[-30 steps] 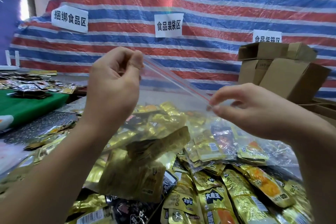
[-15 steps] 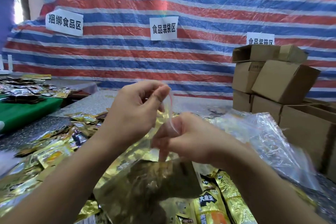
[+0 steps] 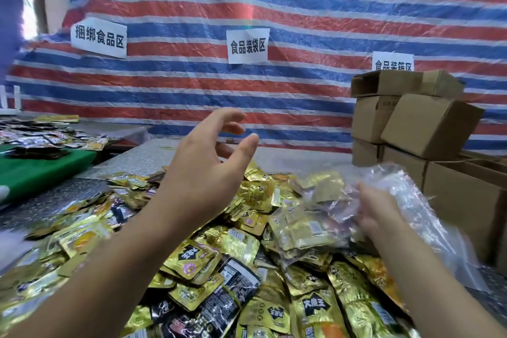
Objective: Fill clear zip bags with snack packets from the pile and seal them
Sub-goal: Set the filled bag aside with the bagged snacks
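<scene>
left hand [image 3: 203, 173] raised, fingers spread and loosely curved, thumb apart, gripping nothing. right hand [image 3: 381, 214] lower and off to the side, blurred, fingers seemingly straight. both forearms reaching forward.

Looked like a makeshift food-packing workshop: striped tarp wall [image 3: 301, 8] with paper zone signs [image 3: 248, 46] beyond the hands, cardboard boxes [image 3: 428, 125] stacked right of them.
</scene>
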